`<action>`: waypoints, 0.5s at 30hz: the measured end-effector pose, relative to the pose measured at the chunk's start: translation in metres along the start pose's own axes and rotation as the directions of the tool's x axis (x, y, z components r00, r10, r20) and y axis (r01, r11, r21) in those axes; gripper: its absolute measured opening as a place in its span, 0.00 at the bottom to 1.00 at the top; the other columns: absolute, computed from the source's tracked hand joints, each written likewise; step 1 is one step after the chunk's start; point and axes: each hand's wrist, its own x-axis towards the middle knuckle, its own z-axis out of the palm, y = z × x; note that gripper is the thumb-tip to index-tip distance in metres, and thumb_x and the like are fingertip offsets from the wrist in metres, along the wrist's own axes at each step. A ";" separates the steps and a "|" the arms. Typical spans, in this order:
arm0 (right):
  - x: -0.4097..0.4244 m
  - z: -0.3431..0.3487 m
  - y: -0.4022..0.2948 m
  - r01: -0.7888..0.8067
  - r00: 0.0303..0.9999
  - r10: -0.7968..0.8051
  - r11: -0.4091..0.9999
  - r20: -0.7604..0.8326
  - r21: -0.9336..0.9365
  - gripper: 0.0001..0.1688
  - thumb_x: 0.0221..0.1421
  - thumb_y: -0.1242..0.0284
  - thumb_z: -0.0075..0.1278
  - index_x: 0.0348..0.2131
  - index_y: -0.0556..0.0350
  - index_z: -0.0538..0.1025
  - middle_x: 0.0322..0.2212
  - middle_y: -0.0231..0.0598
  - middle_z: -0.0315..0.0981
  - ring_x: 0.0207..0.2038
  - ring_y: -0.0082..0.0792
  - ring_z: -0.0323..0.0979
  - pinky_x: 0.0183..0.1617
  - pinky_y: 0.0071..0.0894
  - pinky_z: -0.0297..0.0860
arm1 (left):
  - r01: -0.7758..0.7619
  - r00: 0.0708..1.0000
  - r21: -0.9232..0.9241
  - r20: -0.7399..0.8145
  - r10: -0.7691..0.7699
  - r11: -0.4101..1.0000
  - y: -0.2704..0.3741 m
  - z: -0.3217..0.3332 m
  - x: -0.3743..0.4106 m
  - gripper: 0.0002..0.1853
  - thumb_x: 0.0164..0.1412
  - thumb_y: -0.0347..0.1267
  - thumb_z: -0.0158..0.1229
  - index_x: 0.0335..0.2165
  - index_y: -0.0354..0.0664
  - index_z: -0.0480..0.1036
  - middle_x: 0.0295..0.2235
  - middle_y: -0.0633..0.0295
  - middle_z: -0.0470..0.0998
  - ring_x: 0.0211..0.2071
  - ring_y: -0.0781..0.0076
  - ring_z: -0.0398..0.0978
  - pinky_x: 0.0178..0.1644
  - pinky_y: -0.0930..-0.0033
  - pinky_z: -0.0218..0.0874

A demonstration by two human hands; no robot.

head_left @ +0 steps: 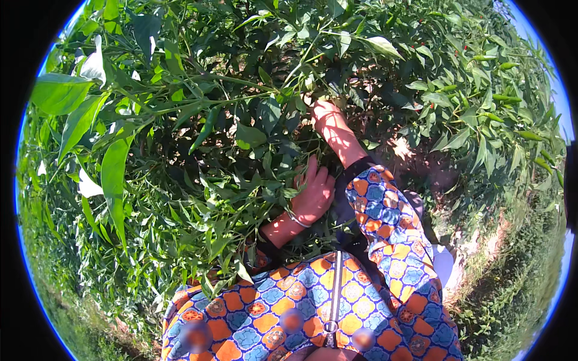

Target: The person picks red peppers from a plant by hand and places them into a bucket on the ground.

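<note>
Dense chilli pepper plants surround both of my hands. My left hand (313,194), with a pale bangle at the wrist, is among the lower leaves at the centre; its fingers are bent near thin stems, and whether they hold anything is hidden. Farther up, my right hand (326,106) reaches into the foliage, its fingertips covered by leaves, so its grasp cannot be seen. A green chilli pepper (205,128) hangs from a branch to the left of both hands. Patterned sleeves with dark cuffs cover my arms.
Several green chilli peppers (506,98) grow on the plants at the right, with small red ones behind. A long leafy branch (216,101) crosses above my left hand. Sunlit soil (474,252) shows at the lower right, beside a whitish object (442,266) partly behind my right sleeve.
</note>
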 end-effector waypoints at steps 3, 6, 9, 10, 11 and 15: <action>0.008 0.000 0.002 0.001 1.000 -0.001 0.999 0.009 0.048 0.13 0.54 0.66 0.40 0.24 0.56 0.68 0.16 0.29 0.60 0.16 0.21 0.55 0.18 0.19 0.56 | 0.024 1.000 0.021 0.020 -0.024 1.000 0.007 0.001 0.003 0.14 0.42 0.36 0.56 0.29 0.43 0.68 0.33 0.59 0.63 0.48 0.46 0.54 0.34 0.42 0.56; 0.008 -0.009 0.000 -0.001 1.000 -0.002 0.993 0.023 0.117 0.13 0.54 0.66 0.38 0.25 0.56 0.68 0.16 0.29 0.60 0.16 0.21 0.54 0.17 0.19 0.55 | 0.032 0.999 0.001 0.031 -0.032 0.999 0.012 0.005 0.000 0.15 0.41 0.36 0.57 0.30 0.42 0.67 0.34 0.58 0.63 0.48 0.47 0.54 0.37 0.42 0.56; 0.003 -0.017 -0.009 -0.018 0.998 0.006 0.979 0.060 0.205 0.13 0.55 0.67 0.37 0.26 0.56 0.68 0.16 0.29 0.61 0.15 0.21 0.53 0.17 0.18 0.55 | -0.037 0.999 0.016 -0.018 0.037 0.999 0.012 0.005 0.000 0.15 0.41 0.35 0.57 0.31 0.42 0.67 0.35 0.58 0.63 0.48 0.47 0.54 0.41 0.42 0.53; 0.005 -0.012 -0.009 -0.025 0.996 0.003 0.971 0.093 0.236 0.13 0.55 0.67 0.37 0.26 0.56 0.68 0.16 0.29 0.61 0.15 0.21 0.53 0.17 0.18 0.55 | 0.002 0.998 0.097 0.061 -0.008 0.995 0.010 0.004 -0.002 0.15 0.41 0.35 0.57 0.31 0.42 0.67 0.35 0.58 0.63 0.49 0.46 0.54 0.44 0.42 0.50; 0.002 -0.014 -0.008 -0.026 0.994 -0.001 0.966 0.105 0.257 0.13 0.55 0.67 0.36 0.26 0.56 0.68 0.16 0.30 0.61 0.15 0.21 0.53 0.16 0.18 0.54 | 0.010 0.999 0.094 0.049 -0.014 0.996 0.012 0.005 -0.004 0.15 0.41 0.35 0.57 0.31 0.42 0.67 0.35 0.58 0.64 0.49 0.45 0.54 0.44 0.41 0.50; -0.008 -0.014 -0.018 -0.152 0.960 -0.007 0.825 0.278 0.544 0.13 0.56 0.67 0.35 0.27 0.56 0.68 0.17 0.30 0.62 0.14 0.21 0.52 0.16 0.18 0.54 | -0.004 0.999 0.066 0.035 0.002 0.998 0.012 -0.003 -0.001 0.14 0.42 0.35 0.57 0.30 0.41 0.68 0.36 0.57 0.65 0.49 0.44 0.54 0.43 0.41 0.51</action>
